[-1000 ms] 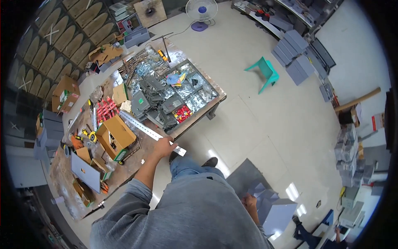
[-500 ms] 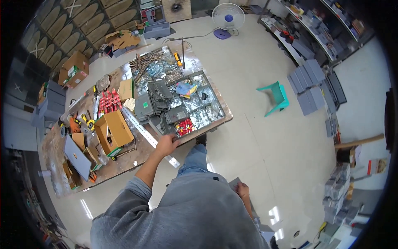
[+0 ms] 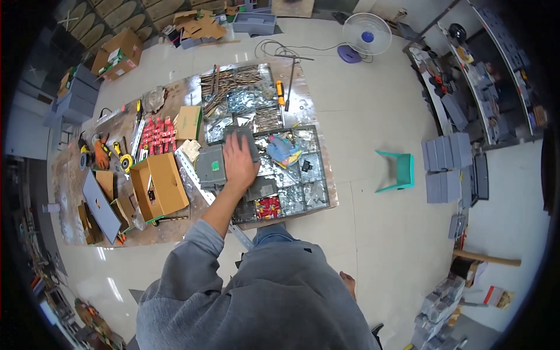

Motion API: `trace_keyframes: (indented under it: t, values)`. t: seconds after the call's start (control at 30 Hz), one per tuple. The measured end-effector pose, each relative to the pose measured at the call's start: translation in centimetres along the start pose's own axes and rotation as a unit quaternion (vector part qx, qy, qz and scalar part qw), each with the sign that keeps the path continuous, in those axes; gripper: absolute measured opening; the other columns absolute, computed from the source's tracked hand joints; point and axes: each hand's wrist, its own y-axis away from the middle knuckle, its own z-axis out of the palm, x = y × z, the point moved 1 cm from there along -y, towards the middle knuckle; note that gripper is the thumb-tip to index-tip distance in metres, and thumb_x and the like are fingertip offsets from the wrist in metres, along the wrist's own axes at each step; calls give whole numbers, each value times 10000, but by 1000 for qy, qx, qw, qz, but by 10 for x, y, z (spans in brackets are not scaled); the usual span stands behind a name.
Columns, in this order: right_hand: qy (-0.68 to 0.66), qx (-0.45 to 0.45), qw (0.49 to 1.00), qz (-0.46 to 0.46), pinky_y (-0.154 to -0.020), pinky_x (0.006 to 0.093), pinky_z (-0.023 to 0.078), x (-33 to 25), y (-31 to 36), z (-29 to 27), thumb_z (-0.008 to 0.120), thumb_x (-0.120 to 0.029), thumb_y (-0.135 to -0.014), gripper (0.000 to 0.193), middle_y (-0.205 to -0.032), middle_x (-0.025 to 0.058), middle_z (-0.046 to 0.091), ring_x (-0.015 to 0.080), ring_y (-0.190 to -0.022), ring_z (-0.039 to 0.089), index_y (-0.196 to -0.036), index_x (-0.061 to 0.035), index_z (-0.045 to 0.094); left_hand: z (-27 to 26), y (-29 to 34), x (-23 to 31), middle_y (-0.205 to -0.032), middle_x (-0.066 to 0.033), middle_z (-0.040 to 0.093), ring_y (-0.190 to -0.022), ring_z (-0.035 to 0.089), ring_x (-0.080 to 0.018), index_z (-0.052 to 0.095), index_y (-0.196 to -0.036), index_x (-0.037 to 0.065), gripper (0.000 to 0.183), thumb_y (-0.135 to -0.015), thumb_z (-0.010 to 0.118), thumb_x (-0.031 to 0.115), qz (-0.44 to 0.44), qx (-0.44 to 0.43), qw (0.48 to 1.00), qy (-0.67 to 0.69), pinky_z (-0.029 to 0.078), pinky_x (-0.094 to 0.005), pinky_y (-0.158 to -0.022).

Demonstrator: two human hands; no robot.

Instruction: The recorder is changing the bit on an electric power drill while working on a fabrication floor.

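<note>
One divided tray (image 3: 324, 170) holds red pieces (image 3: 268, 207); left grip (image 3: 238, 163) lies spread atop grey case (image 3: 253, 146); right grip (image 3: 348, 282) unclear.

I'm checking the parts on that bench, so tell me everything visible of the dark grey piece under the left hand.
The dark grey piece looks flat and roughly rectangular, its plain, dull face turned up; plastic or metal, I cannot tell. It is among other grey pieces over the table, left of a blue-and-yellow bundle. The left hand lies across it, fingers spread, hiding much of its face; whether it is gripped cannot be told. Its underside is out of sight.
</note>
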Motion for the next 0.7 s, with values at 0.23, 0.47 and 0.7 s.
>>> trace_keyframes:
  t: [0.23,0.47,0.7]
  values:
    - [378,-118,879,-267,-547,299,458,120,-178,-78,598,-298,-875,319,-838,76,660,166,-636,586,-1053,-34,583,29,-75,17,-1356,-269,361,-1327,264,-415,436,-1279,-7,1034,-457,866,451,44,-149,978,-137,227,-547,-1072]
    - [137,-36,989,-39,-523,284,455,-111,-42,-20,604,-322,-863,375,-860,91,652,160,-637,593,-1089,-25,566,25,-100,-19,-1208,-217,515,-1178,468,-371,494,-1237,7,993,-474,841,540,-84,-196,968,-129,346,-530,-987]
    - [109,-69,989,-69,-519,263,464,-157,-60,8,602,-286,-879,333,-847,88,655,142,-627,607,-1087,-29,568,13,-118,-34,-1047,-209,622,-1000,607,-340,524,-1163,-46,956,-478,841,542,-79,-279,954,-77,494,-424,-845]
